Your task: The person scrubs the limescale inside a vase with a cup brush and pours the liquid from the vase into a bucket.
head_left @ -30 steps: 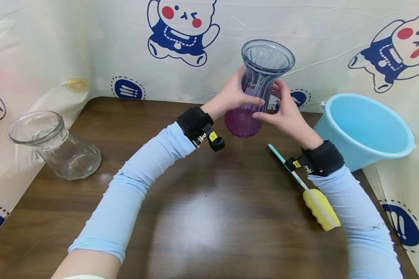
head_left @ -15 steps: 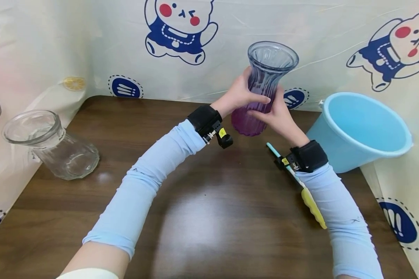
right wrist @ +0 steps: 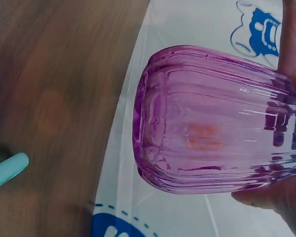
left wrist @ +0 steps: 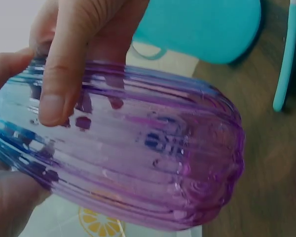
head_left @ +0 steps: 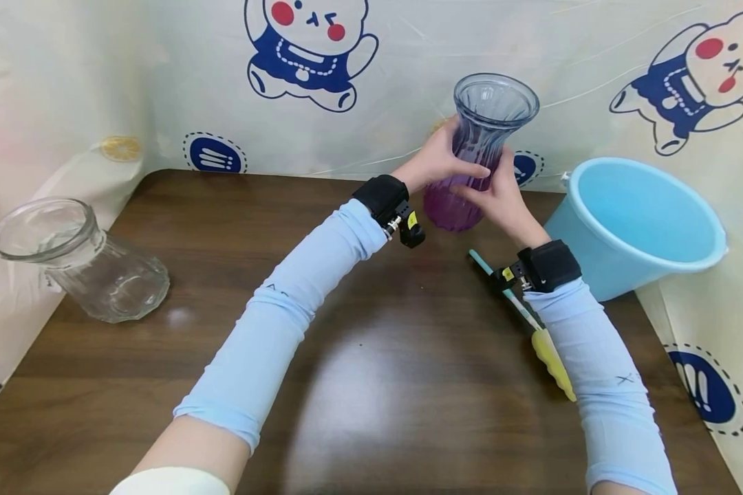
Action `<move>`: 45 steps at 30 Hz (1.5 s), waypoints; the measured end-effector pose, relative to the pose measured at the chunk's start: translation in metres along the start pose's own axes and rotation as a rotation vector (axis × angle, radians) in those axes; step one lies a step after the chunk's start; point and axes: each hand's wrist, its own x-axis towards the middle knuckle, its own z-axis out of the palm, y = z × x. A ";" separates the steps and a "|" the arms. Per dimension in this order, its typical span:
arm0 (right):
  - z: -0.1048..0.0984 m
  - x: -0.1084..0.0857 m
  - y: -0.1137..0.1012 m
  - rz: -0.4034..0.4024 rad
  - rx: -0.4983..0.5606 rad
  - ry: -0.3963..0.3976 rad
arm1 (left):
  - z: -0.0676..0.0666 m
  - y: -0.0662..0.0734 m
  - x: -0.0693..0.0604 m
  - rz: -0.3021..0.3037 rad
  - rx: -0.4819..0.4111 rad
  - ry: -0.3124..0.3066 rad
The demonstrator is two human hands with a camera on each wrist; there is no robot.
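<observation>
A ribbed glass vase (head_left: 475, 148), blue-grey at its flared rim and purple at its base, is held slightly tilted near the back edge of the table. My left hand (head_left: 442, 159) grips it from the left, thumb across the front. From the right, my right hand (head_left: 500, 196) holds it too, its thumb on the lower front. In the left wrist view the purple body (left wrist: 187, 163) shows ribs and a scalloped base. The right wrist view has the base (right wrist: 163, 123) beside the table edge; whether it touches the table cannot be told.
A clear glass jar (head_left: 114, 282) stands at the left. At the right is a light blue bucket (head_left: 625, 254). A brush with a yellow sponge head (head_left: 552, 361) lies by my right forearm, which partly covers it. A printed sheet (head_left: 179, 62) hangs behind the table (head_left: 347, 385).
The vase has shifted a little to the right in the head view, with both hands on it. My right hand has closed in on the vase's side, and its forearm covers more of the brush.
</observation>
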 end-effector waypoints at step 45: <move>-0.003 0.008 0.130 0.111 -0.079 0.224 | 0.057 -0.064 0.053 -0.129 0.174 0.074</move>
